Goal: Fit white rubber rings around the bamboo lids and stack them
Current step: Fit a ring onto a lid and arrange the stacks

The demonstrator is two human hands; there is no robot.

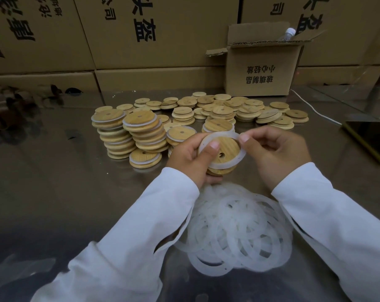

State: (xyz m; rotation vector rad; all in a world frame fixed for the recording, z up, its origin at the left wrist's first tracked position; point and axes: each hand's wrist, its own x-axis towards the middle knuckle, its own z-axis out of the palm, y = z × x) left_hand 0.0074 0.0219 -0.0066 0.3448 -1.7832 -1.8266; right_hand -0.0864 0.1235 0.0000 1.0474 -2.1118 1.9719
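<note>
My left hand [189, 156] grips a round bamboo lid [225, 150] with a small centre hole, thumb pressed on its face. A white rubber ring [222, 165] lies partly around the lid's rim. My right hand [274, 153] pinches the ring's upper right edge between thumb and fingers. More lids seem to sit under the held one in my left hand. A loose heap of white rings [237, 232] lies on the table between my sleeves. Stacks of ringed lids [128, 134] stand to the left, and bare lids [228, 109] are spread behind.
The work surface is a shiny metal table [64, 192]. An open cardboard box [261, 73] with a bottle in it stands at the back right, before a wall of large cartons [141, 35]. A phone [372, 140] and a white cable [313, 110] lie at the right edge.
</note>
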